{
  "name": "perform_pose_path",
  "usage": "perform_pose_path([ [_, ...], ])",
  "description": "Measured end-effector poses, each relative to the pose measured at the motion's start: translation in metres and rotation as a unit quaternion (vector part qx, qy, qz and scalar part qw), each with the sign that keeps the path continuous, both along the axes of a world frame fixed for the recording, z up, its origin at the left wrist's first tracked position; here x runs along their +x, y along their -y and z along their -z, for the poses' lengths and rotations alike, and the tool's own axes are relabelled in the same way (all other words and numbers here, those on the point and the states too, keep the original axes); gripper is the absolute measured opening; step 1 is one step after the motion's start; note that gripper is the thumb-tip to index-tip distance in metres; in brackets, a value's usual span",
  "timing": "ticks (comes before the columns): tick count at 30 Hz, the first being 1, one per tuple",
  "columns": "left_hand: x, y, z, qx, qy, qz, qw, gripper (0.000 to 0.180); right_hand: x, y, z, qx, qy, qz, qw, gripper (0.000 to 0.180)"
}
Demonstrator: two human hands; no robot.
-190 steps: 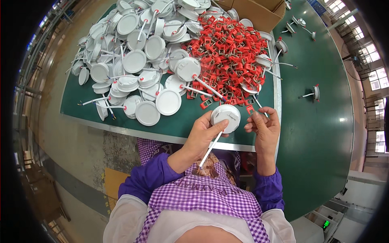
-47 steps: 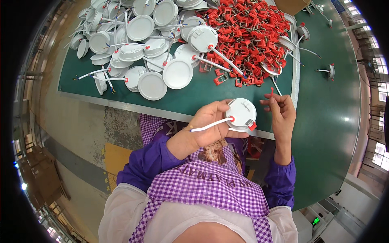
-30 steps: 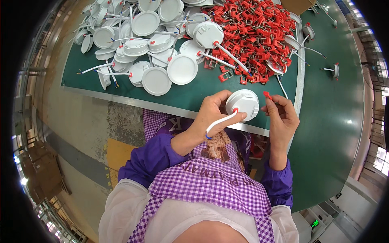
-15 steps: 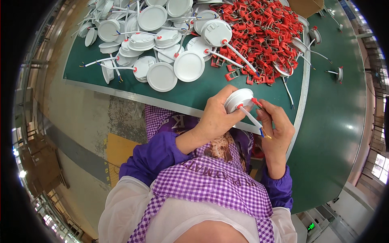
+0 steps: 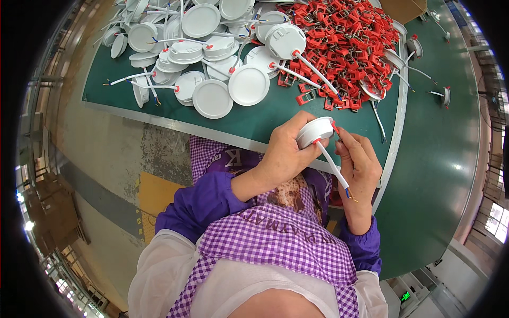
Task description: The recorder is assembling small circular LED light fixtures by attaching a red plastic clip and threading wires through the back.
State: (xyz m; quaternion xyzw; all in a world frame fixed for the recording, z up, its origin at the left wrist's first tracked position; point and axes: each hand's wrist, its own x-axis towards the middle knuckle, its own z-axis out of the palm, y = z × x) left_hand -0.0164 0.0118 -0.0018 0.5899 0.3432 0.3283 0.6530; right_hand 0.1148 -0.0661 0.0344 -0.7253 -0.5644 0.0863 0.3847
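Observation:
Near the table's front edge, my left hand point(image 5: 289, 146) is closed around a round white downlight point(image 5: 316, 130). A white cable point(image 5: 333, 166) with a red grommet and bare coloured wire ends hangs from the lamp toward me. My right hand point(image 5: 359, 161) pinches a small red spring clip point(image 5: 335, 129) against the lamp's right side; fingers partly cover it. Ahead lies a large heap of red clips point(image 5: 339, 50) with metal springs. Left of that, white downlights point(image 5: 248, 86) with cables are piled up.
The green work table point(image 5: 159, 114) ends in a pale metal edge. To its right runs a second green surface point(image 5: 435, 175), where a few lamps with clips point(image 5: 446, 97) lie. A cardboard box point(image 5: 403, 9) stands at the far right. Cartons point(image 5: 47, 212) are on the floor at left.
My right hand has brought the red clip closer, up against the lamp's side. The lamp has turned slightly in my left hand, and its cable has swung down.

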Motion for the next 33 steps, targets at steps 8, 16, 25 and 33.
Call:
perform_pose_path([
  [8,0.0,0.002,0.003,-0.014,0.006,0.01,1.0,0.027,-0.002,0.001,0.003,0.004,-0.036,0.026,0.999,0.014],
  [16,-0.002,-0.003,0.008,0.077,-0.011,0.033,0.996,0.025,-0.007,0.002,0.009,0.036,-0.01,0.027,0.999,0.013],
  [25,-0.008,-0.005,0.012,0.031,-0.023,0.101,0.994,0.025,-0.004,0.009,0.024,0.071,-0.018,-0.006,0.997,0.013],
  [33,-0.009,0.003,0.003,-0.004,0.005,0.119,0.993,0.027,-0.003,0.022,0.011,0.014,-0.28,0.066,0.958,0.035],
])
